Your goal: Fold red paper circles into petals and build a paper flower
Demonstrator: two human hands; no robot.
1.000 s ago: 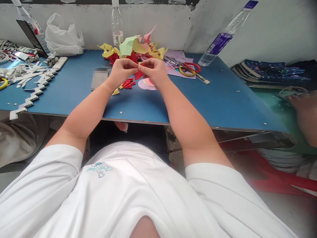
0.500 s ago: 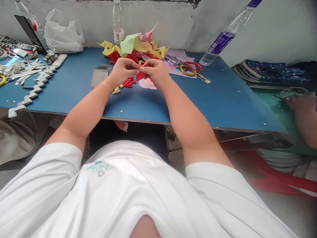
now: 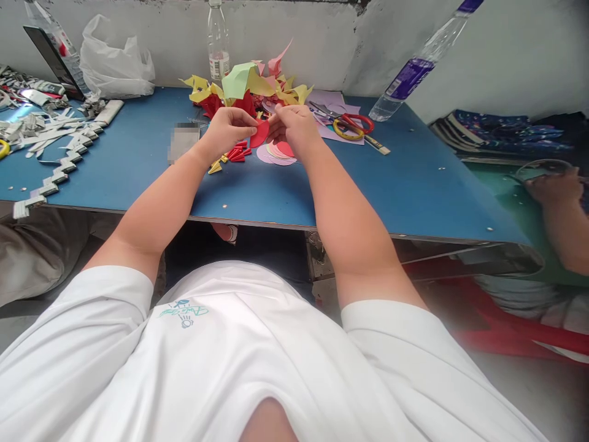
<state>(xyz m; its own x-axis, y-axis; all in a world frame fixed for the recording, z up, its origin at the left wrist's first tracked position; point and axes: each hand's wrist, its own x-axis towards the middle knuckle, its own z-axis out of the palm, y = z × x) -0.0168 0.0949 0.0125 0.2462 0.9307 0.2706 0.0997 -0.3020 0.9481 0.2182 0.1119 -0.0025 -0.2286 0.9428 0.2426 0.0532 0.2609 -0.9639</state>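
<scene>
My left hand (image 3: pixel 231 131) pinches a red paper piece (image 3: pixel 260 133) with a rounded edge between thumb and fingertips, above the blue table. Just to its right, my right hand (image 3: pixel 294 127) has its fingers loosely apart, the tips close beside the paper's edge; whether they touch it I cannot tell. Under the hands lie overlapping paper circles (image 3: pixel 280 161) in lilac, pink and red. Several small folded red paper cones (image 3: pixel 237 153) and a yellow folded cone (image 3: pixel 215 167) lie near my left wrist.
Behind the hands is a pile of cut paper scraps (image 3: pixel 237 81). Scissors (image 3: pixel 352 127) lie on lilac paper to the right, near a tilted bottle (image 3: pixel 407 80). A folded paper chain (image 3: pixel 67 166) and a plastic bag (image 3: pixel 117 64) are at left. Another person's hand (image 3: pixel 554 184) is at far right.
My right hand has let go of the red paper and moved slightly right and up, its fingers loosening. The red paper stays in my left hand, showing more of its surface.
</scene>
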